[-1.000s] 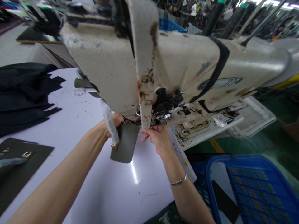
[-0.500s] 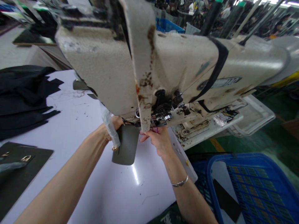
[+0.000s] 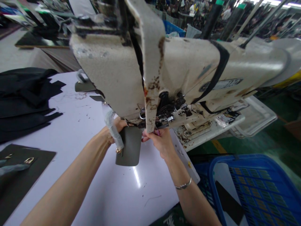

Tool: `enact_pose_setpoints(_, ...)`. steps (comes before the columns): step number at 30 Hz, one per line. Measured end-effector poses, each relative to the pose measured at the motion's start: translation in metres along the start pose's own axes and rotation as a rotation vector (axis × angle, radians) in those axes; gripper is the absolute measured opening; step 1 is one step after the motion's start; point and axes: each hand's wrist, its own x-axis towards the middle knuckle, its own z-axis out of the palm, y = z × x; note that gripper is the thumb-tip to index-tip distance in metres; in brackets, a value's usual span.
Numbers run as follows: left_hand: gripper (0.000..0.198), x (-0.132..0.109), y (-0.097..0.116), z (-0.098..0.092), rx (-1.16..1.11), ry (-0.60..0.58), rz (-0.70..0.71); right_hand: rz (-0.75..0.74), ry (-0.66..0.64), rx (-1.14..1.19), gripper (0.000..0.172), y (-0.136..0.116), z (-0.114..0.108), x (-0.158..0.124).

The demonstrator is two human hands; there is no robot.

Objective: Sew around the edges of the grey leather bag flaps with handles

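Note:
A grey-green flat panel (image 3: 131, 147) with a rounded lower edge lies under the head of a sewing machine (image 3: 108, 75). A strap or handle wrapped in clear plastic (image 3: 114, 130) runs along its left side to a gold metal fitting (image 3: 118, 151). My left hand (image 3: 117, 127) grips the panel's upper left edge, its fingertips partly hidden by the machine head. Just right of the panel, below the presser area, my right hand (image 3: 161, 141) has its fingers pinched together. A bit of pink shows at those fingers, too small to name.
Black cut pieces (image 3: 23, 100) are piled at the left of the white table (image 3: 98, 194). Nearer me lies another grey-green panel (image 3: 25, 175) with gold fittings. A blue plastic basket (image 3: 258, 160) stands at lower right, holding a dark piece. Loose threads are scattered on the table.
The view has shifted slightly, so the machine head and panel appear a little farther right. Both hands keep nearly the same places beside the panel, with the right fingers drawn slightly closer together.

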Motion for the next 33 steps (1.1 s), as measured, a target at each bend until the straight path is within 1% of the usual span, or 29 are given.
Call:
enact_pose_setpoints(2,0.038,0.002,-0.003,-0.006,0.047,-0.033,-0.080,-0.035,0.005,-0.025,0.027,0.007,0.002,-0.001)
enact_pose_setpoints(3,0.037,0.003,-0.005,-0.009,0.063,-0.024,-0.079,-0.041,0.009,-0.025,0.027,0.011,0.003,-0.002)
enact_pose_setpoints(6,0.034,0.000,-0.018,-0.016,0.053,0.034,-0.004,-0.022,0.053,0.051,0.028,0.018,0.012,-0.004)
enact_pose_setpoints(8,0.038,-0.005,-0.028,-0.015,0.039,0.075,0.020,0.008,0.080,0.161,0.029,0.017,0.016,-0.006)
enact_pose_setpoints(10,0.043,-0.011,-0.038,-0.013,0.014,0.140,0.047,0.047,0.081,0.246,0.030,0.014,0.018,-0.008)
enact_pose_setpoints(12,0.042,-0.015,-0.045,-0.009,-0.020,0.200,0.072,0.068,0.071,0.262,0.029,0.010,0.017,-0.010)
enact_pose_setpoints(14,0.040,-0.017,-0.049,-0.007,-0.050,0.196,0.055,0.058,0.063,0.254,0.027,0.008,0.014,-0.010)
enact_pose_setpoints(17,0.043,-0.017,-0.050,-0.003,-0.073,0.132,-0.015,0.015,0.063,0.223,0.025,0.011,0.009,-0.009)
enact_pose_setpoints(18,0.045,-0.017,-0.050,-0.002,-0.077,0.125,-0.012,-0.003,0.060,0.205,0.025,0.013,0.008,-0.007)
enact_pose_setpoints(19,0.046,-0.017,-0.050,0.000,-0.079,0.130,0.019,-0.024,0.055,0.187,0.024,0.016,0.007,-0.006)
enact_pose_setpoints(23,0.044,-0.018,-0.048,0.009,-0.042,0.161,0.228,-0.080,0.021,0.158,0.020,0.022,0.003,-0.002)
enact_pose_setpoints(25,0.045,-0.018,-0.047,0.012,-0.021,0.174,0.273,-0.082,0.019,0.170,0.021,0.022,0.003,-0.001)
enact_pose_setpoints(28,0.048,-0.016,-0.045,0.011,-0.016,0.193,0.245,-0.086,0.024,0.192,0.021,0.019,0.004,0.000)
enact_pose_setpoints(31,0.044,-0.013,-0.043,0.008,-0.028,0.226,0.159,-0.076,0.049,0.182,0.022,0.015,0.007,0.001)
enact_pose_setpoints(33,0.042,-0.012,-0.042,0.007,-0.032,0.237,0.128,-0.061,0.066,0.181,0.022,0.014,0.008,0.001)
